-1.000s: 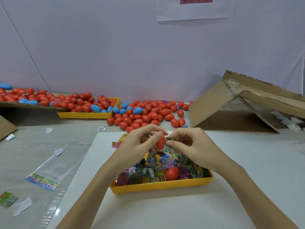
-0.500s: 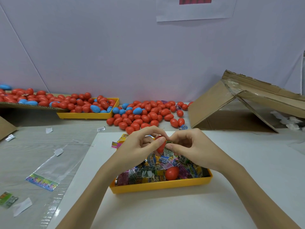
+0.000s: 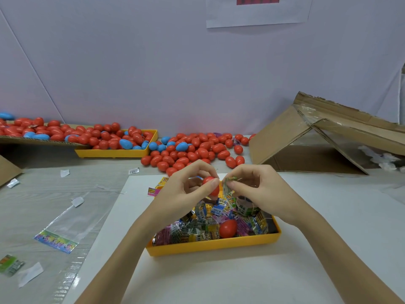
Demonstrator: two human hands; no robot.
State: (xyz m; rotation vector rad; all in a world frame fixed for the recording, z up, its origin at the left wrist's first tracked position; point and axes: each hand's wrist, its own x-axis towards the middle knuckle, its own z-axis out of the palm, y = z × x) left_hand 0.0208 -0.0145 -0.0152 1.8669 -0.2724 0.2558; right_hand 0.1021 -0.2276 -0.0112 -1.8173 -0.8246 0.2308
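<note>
Pinched between thumb and fingertips of the left hand (image 3: 186, 190), a red plastic egg (image 3: 211, 187) hangs above the far end of the yellow tray (image 3: 214, 247). At 3 o'clock from it, almost touching, the right hand (image 3: 262, 190) pinches a small green packet (image 3: 229, 183) with curled fingers. Whether the egg is open or closed cannot be told, as the fingers cover its seam.

Under both hands the tray is heaped with printed packets (image 3: 197, 227), and a second red egg (image 3: 228, 228) lies among them at 5 o'clock of the held one. A pink packet (image 3: 152, 191) lies just outside the tray at 9 o'clock.

At 12 o'clock, loose red and blue eggs (image 3: 197, 150) crowd the table. At 10 o'clock sits another yellow tray (image 3: 114, 152), full of eggs. A tipped cardboard box (image 3: 306, 139) lies at 2 o'clock, and a clear plastic bag (image 3: 65, 224) at 8 o'clock.
</note>
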